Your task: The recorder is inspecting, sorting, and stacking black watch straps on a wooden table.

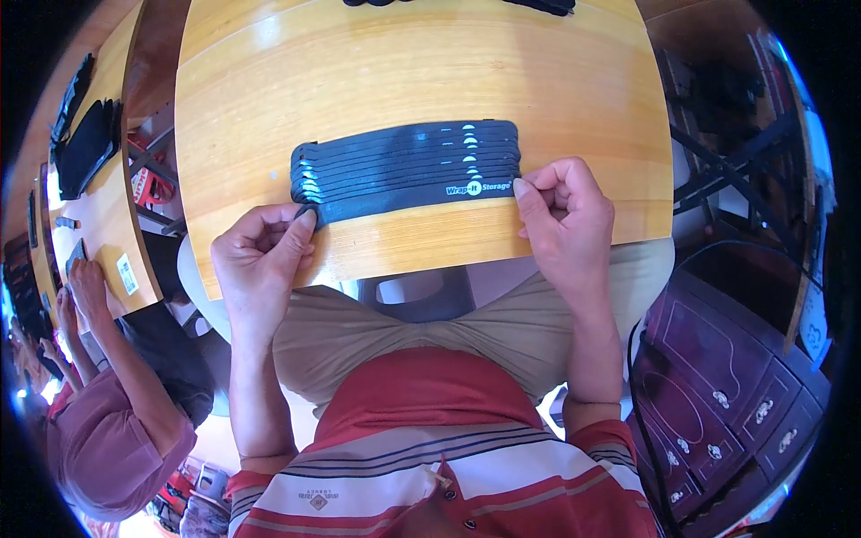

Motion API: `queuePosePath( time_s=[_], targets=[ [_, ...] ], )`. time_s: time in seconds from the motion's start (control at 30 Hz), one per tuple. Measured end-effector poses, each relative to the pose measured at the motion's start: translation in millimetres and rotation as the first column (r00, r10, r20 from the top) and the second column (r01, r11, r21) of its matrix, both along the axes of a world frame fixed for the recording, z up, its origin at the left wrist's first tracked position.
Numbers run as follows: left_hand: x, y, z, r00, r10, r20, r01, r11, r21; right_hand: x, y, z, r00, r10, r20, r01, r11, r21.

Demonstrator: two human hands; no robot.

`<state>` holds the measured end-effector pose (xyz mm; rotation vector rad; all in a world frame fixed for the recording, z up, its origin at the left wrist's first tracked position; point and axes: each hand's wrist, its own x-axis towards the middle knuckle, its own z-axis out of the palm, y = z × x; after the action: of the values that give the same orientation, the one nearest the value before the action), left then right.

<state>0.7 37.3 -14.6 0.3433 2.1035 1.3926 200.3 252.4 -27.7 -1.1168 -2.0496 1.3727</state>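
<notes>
A fanned row of flat black straps (pixel 395 170), each overlapping the one behind, lies on the wooden table in front of me. White printing shows near their right ends, and glossy spots line their left ends. My left hand (pixel 265 251) is closed, thumb and fingers pinching the left end of the nearest strap (pixel 386 202). At that strap's right end, my right hand (pixel 567 215) pinches the corner between thumb and curled forefinger. The strap lies stretched between the two hands along the row's near edge.
More black items (pixel 457 3) lie at the wooden table's (pixel 404 81) far edge. To the left, a co-worker sits at another table (pixel 112 215) holding black straps, with a black stack (pixel 88 148) farther along. A dark red drawer cabinet (pixel 717 386) stands at my right.
</notes>
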Motion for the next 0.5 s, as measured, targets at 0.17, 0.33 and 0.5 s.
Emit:
queuePosePath(
  time_s=[0.17, 0.33, 0.5],
  targets=[
    [1.7, 2.3, 1.8, 0.999, 0.027, 0.027, -0.026, 0.999, -0.034, -0.4, -1.9, -2.2, 1.000, -0.032, 0.001, 0.032, 0.999, -0.023],
    [1.1, 0.3, -1.1, 1.000, 0.009, -0.005, -0.009, 1.000, -0.008, -1.6, -2.2, 1.5, 0.999, -0.043, -0.002, 0.043, 0.998, -0.042],
    [-0.1, 0.0, -1.9, 0.999, 0.005, 0.035, -0.005, 1.000, 0.005, -1.4, -2.5, 3.5, 0.999, -0.036, 0.009, 0.037, 0.998, -0.058]
  ],
)
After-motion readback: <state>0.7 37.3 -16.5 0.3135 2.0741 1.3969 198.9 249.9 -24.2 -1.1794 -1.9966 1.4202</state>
